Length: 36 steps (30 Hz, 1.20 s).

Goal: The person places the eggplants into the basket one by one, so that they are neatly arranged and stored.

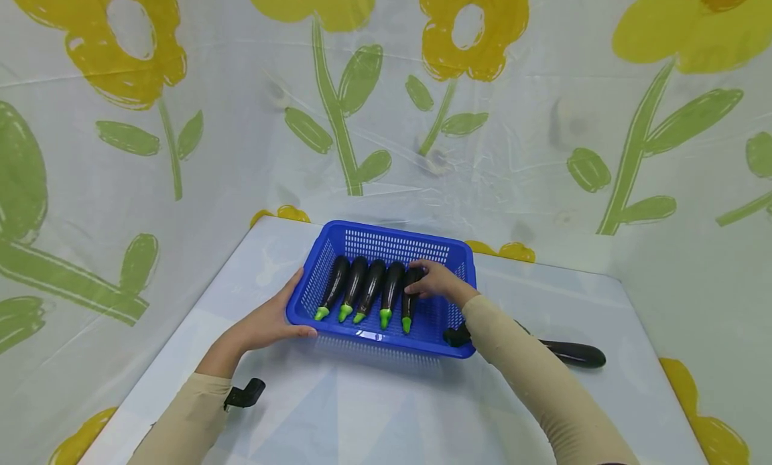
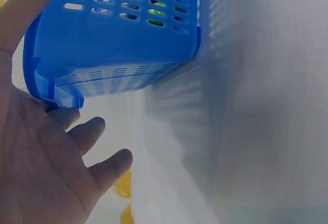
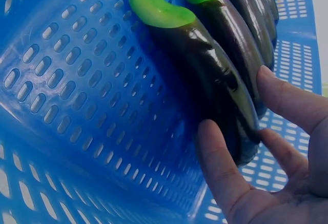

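Note:
A blue perforated plastic basket sits on the table, with several dark eggplants with green caps lying side by side inside. My left hand rests against the basket's front left corner, its fingers spread along the left side and its thumb at the front rim. In the left wrist view, straight fingers reach past the basket wall. Inside the basket, my right hand holds the far end of the rightmost eggplant. Its fingertips lie on both sides of that eggplant, and part of the far end is covered.
Another eggplant lies on the table right of the basket, partly hidden by the right sleeve. A pale patterned cloth covers the table. Behind it hangs a white flowered sheet. Black wrist mounts stick out beside both wrists.

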### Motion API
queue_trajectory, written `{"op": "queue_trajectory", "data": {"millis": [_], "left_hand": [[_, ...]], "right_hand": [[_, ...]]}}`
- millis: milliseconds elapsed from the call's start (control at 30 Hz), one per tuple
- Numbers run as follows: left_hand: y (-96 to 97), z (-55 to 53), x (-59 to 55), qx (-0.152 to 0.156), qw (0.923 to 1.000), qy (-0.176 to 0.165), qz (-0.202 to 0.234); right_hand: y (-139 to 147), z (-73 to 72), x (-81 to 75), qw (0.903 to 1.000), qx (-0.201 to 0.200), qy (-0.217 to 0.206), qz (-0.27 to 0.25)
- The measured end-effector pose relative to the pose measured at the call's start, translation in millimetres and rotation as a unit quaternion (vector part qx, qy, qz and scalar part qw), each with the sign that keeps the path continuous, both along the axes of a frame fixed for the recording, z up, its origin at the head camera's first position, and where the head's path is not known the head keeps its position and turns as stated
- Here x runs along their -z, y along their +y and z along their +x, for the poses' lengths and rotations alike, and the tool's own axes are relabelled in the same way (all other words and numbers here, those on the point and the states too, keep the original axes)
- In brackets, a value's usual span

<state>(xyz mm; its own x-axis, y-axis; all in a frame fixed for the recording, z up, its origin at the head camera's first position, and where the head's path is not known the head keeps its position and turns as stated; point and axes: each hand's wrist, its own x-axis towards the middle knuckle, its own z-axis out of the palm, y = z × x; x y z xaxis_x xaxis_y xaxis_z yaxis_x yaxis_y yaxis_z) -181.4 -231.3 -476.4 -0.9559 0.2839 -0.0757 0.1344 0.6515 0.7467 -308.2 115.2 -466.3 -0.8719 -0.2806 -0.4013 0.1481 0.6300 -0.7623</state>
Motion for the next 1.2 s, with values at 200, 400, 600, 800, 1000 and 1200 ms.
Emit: {"op": "queue_trajectory", "data": {"millis": [200,400,600,800,1000,1200], "left_hand": [[0.3,0.8,-0.8,-0.002,1.0,-0.002,0.004],[0.0,0.3,0.3,0.004,1.0,0.0,0.003],[-0.2,0.5,-1.1,0.003,1.0,0.006,0.001],[0.5,1.5,-2.1,0.002,1.0,0.003,0.004],[0.2,1.8,-1.6,0.001,1.0,0.002,0.004],[-0.2,0.9,-0.7,0.004,1.0,0.005,0.003]], "right_hand": [[1,1.5,-3.8,1.0,0.002,-0.004,0.0],[5,2.8,-9.5,1.0,0.0,-0.003,0.002],[12,4.4,-19.1,0.9997,-0.002,0.004,-0.024],[20,8.4,-28.7,0.9979,-0.006,0.008,-0.064],[27,10.8,-37.2,0.9973,-0.003,0.03,-0.067],[38,13.6,-40.2,0.9944,-0.014,0.04,-0.097]]}}
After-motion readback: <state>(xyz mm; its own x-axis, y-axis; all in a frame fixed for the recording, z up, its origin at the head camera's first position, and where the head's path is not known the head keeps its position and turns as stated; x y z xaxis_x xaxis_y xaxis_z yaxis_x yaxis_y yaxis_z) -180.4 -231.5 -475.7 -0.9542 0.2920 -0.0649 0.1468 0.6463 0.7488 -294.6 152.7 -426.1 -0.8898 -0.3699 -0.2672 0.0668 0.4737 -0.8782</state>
